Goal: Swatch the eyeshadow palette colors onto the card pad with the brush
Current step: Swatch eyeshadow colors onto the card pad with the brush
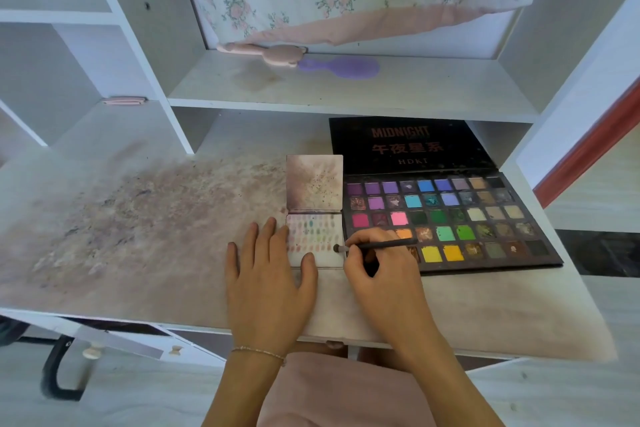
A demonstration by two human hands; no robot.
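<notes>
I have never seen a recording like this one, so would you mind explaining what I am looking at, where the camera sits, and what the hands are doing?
There is no machine here: a person works with two bare hands, and the single picture comes from a wide-angle camera worn on their head, looking forward and down.

On the stained desk lies an open eyeshadow palette with rows of coloured pans and a black lid. To its left, close beside it, lies a small card pad, opened, its lower page already covered with rows of small colour dabs.

The left hand lies flat, fingers straight, with the thumb on the pad's lower edge, apparently steadying it. The right hand pinches a thin dark brush, whose tip is at the right edge of the lower page.

On the shelf behind lie a pink brush and a purple hairbrush.
</notes>
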